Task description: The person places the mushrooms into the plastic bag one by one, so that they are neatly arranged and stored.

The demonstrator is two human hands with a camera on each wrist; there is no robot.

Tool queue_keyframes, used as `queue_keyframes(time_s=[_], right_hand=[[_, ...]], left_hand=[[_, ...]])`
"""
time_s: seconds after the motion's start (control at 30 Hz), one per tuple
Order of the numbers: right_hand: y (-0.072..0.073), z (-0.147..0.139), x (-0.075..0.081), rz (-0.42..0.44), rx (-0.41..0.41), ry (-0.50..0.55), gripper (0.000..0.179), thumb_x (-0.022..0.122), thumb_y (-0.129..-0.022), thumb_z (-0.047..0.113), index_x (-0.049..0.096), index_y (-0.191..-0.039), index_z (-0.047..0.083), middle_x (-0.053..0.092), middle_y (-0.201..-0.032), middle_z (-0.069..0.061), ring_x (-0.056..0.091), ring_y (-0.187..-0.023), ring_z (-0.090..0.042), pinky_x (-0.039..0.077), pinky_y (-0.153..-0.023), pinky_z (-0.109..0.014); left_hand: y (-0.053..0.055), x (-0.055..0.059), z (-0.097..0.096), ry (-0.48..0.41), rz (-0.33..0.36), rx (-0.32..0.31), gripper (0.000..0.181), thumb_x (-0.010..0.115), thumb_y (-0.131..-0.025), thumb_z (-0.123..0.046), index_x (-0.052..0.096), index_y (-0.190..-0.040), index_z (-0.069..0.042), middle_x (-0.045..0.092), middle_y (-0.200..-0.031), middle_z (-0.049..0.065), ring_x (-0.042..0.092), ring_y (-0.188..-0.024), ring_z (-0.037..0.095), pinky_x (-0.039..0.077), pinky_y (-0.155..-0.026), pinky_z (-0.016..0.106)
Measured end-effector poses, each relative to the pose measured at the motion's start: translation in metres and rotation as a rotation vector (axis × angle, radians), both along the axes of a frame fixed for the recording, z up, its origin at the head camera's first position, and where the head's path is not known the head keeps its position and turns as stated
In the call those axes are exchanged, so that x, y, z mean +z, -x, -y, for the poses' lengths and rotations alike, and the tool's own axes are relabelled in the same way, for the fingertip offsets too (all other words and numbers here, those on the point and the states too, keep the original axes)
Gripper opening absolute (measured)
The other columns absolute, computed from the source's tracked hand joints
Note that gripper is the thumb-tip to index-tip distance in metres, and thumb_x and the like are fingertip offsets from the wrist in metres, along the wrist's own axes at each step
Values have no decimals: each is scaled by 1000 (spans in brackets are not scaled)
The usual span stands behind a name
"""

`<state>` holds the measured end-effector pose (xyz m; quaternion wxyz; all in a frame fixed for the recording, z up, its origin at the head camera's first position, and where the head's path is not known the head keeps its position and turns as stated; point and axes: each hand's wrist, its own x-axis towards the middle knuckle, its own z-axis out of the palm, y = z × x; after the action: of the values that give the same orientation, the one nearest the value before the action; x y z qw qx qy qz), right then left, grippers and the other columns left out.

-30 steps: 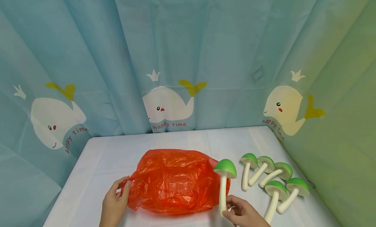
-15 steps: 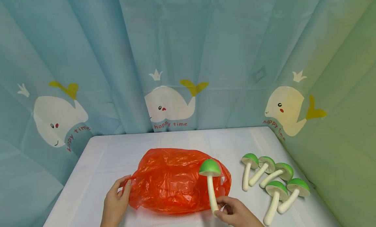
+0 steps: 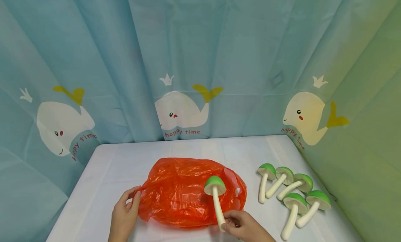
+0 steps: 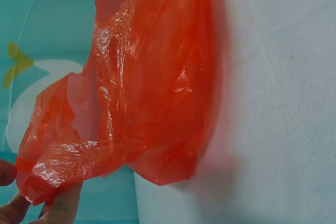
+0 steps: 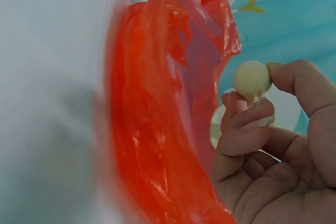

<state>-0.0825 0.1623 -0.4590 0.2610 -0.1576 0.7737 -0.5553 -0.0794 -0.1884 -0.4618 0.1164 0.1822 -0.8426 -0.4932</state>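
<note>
A red plastic bag (image 3: 185, 186) lies crumpled at the middle of the table, its mouth spread apart. At its left end my left hand (image 3: 123, 212) pinches the bag's edge; fingers and thumb on the plastic also show in the left wrist view. My right hand (image 3: 245, 225) holds a green-capped toy mushroom (image 3: 217, 203) by the lower end of its white stem. The cap points up and stands in front of the bag's right part. In the right wrist view the stem's round end (image 5: 252, 79) sits between thumb and fingers, beside the bag (image 5: 152, 129).
Several more green-capped mushrooms (image 3: 292, 217) lie grouped on the white table (image 3: 119, 165), right of the bag. A blue-green curtain (image 3: 188, 61) printed with whales hangs behind the table, and a greenish one (image 3: 369, 148) hangs along the right side.
My right hand has carried the mushroom leftward, from the bag's right edge to in front of the bag, and the cap sits a little lower. My left hand keeps its pinch on the bag.
</note>
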Motion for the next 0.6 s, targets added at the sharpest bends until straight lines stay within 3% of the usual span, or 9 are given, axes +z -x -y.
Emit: queue_keyframes(time_s=[0.4, 0.6], right_hand=[[7, 21, -4, -46, -5, -54, 17, 66, -86, 22, 69, -96, 8, 53, -67, 4, 47, -60, -9, 38, -51, -18], [11, 30, -6, -94, 34, -12, 17, 65, -87, 24, 68, -93, 8, 51, -64, 7, 44, -54, -5, 36, -47, -17]], left_hand=[[-3, 14, -2, -56, 90, -36, 42, 48, -98, -34, 52, -127, -4, 51, -119, 19, 64, -91, 28, 54, -73, 28], [-4, 13, -2, -61, 78, -34, 41, 48, -99, -34, 52, -127, -4, 51, -118, 18, 64, -91, 28, 54, -72, 28]])
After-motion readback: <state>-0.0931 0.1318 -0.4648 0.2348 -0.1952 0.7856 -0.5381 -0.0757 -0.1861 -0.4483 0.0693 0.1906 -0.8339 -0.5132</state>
